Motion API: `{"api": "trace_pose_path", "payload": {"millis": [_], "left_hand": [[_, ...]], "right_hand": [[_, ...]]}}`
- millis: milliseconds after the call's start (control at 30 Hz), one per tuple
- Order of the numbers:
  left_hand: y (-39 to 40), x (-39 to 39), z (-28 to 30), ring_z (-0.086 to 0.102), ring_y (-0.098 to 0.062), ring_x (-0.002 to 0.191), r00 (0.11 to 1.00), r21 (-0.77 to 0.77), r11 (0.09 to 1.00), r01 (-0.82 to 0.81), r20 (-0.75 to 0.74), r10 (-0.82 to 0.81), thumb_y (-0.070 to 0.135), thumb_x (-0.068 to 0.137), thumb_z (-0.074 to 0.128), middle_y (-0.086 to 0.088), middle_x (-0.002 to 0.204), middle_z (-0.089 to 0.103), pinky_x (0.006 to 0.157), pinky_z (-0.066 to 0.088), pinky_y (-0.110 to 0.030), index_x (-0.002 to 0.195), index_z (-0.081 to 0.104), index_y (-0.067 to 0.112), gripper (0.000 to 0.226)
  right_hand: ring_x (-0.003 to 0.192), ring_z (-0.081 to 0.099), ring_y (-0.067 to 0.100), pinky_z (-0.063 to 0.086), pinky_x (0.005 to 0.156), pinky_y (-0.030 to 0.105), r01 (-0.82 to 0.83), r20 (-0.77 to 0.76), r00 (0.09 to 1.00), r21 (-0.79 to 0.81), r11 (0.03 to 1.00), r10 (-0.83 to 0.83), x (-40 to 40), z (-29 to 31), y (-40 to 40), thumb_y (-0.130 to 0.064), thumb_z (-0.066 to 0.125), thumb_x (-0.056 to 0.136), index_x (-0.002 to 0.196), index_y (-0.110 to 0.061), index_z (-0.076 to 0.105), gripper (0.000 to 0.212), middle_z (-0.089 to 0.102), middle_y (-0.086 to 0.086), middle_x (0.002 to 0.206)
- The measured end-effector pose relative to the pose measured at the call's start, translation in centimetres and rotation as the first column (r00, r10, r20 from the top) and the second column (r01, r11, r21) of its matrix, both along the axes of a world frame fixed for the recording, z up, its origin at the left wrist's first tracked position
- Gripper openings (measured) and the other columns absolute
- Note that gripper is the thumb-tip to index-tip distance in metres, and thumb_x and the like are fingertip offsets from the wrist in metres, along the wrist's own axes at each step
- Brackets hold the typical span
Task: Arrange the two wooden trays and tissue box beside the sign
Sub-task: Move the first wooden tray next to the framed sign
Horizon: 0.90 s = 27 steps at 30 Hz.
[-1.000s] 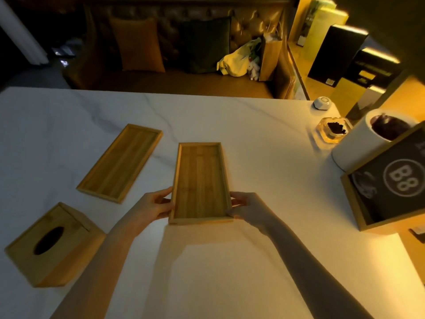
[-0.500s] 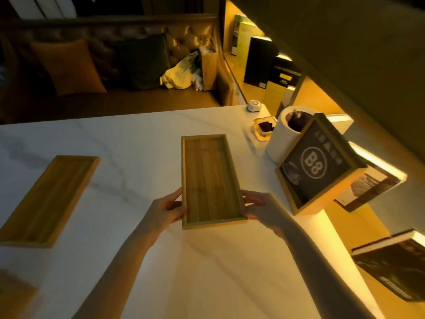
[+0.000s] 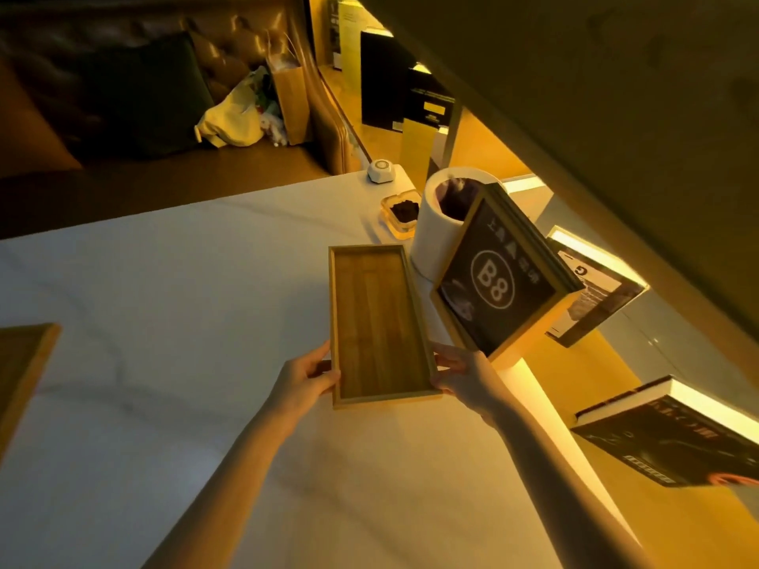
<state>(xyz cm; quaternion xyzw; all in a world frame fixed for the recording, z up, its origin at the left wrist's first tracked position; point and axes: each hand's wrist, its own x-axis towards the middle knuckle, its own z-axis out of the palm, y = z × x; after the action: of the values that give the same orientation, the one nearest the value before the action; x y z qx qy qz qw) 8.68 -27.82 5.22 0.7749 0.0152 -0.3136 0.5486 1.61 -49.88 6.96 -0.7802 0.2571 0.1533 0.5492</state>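
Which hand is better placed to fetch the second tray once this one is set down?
Left, probably. The second tray lies at the far left table edge, on the left hand's side. The right hand sits between the held tray and the sign.

The scene is dim and washed in warm amber. The strongest light glows from lit shelves (image 3: 591,252) to the right of the fingers, spilling a bright yellow streak along the bench (image 3: 164,322) edge just beyond them. The sofa (image 3: 123,96) far ahead sinks into near darkness. Forearms throw soft shadows toward the viewer. The picture is slightly soft and grainy, and straight lines bend near the edges.
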Motion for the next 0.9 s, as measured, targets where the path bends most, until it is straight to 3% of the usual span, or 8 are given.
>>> {"api": "trace_pose_path", "payload": {"millis": [267, 433, 567, 733, 900], "left_hand": [[-1.4, 1.4, -1.9, 0.058, -0.028, 0.108, 0.999, -0.023, 1.000, -0.016, -0.039, 0.015, -0.003, 0.086, 0.048, -0.017, 0.117, 0.061, 0.102, 0.042, -0.044, 0.134, 0.035, 0.012, 0.052], [-1.9, 1.6, -2.5, 0.059, -0.023, 0.104, 1.000, -0.015, 1.000, 0.021, 0.017, -0.020, -0.002, 0.087, 0.046, -0.010, 0.112, 0.061, 0.094, 0.047, -0.030, 0.132, 0.037, 0.013, 0.048], [-2.3, 1.6, -2.7, 0.053, -0.020, 0.111, 0.992, 0.054, 0.997, 0.055, 0.109, -0.061, 0.000, 0.086, 0.049, -0.002, 0.117, 0.056, 0.099, 0.041, -0.033, 0.130, 0.040, 0.012, 0.047], [-2.8, 1.7, -4.1, 0.049, -0.025, 0.121, 0.974, 0.160, 0.984, 0.084, 0.194, -0.115, 0.007, 0.083, 0.056, -0.011, 0.132, 0.053, 0.107, 0.037, -0.046, 0.132, 0.040, 0.012, 0.051], [-3.8, 1.5, -4.6, 0.050, -0.024, 0.117, 0.964, 0.197, 0.980, 0.037, 0.252, -0.087, 0.006, 0.084, 0.054, -0.005, 0.125, 0.055, 0.104, 0.038, -0.039, 0.130, 0.041, 0.012, 0.048]], "right_hand": [[0.123, 0.049, 0.028, 0.048, 0.088, 0.032, 0.069, 0.003, 0.998, -0.049, 0.996, -0.069, 0.9, -2.0, -0.5, 0.006, 0.052, 0.086, 0.132, -0.014, 0.046, 0.051, 0.053, 0.009, 0.133], [0.123, 0.050, 0.028, 0.049, 0.090, 0.033, 0.047, 0.018, 0.999, -0.137, 0.989, -0.045, 1.2, -3.1, -0.4, 0.004, 0.051, 0.087, 0.134, -0.013, 0.042, 0.052, 0.053, 0.011, 0.134], [0.117, 0.055, 0.028, 0.048, 0.088, 0.029, 0.027, 0.085, 0.996, -0.285, 0.958, -0.003, 1.2, -3.5, 0.0, 0.003, 0.049, 0.089, 0.133, -0.010, 0.044, 0.046, 0.058, 0.013, 0.128], [0.106, 0.061, 0.027, 0.052, 0.082, 0.031, 0.085, 0.119, 0.992, -0.434, 0.897, -0.036, 1.2, -4.6, 0.5, 0.004, 0.046, 0.090, 0.126, -0.008, 0.052, 0.038, 0.064, 0.013, 0.117], [0.100, 0.061, 0.027, 0.047, 0.070, 0.026, 0.111, 0.100, 0.993, -0.501, 0.858, -0.070, 1.5, -5.2, 0.7, 0.006, 0.046, 0.088, 0.122, -0.007, 0.055, 0.037, 0.065, 0.013, 0.109]]}}
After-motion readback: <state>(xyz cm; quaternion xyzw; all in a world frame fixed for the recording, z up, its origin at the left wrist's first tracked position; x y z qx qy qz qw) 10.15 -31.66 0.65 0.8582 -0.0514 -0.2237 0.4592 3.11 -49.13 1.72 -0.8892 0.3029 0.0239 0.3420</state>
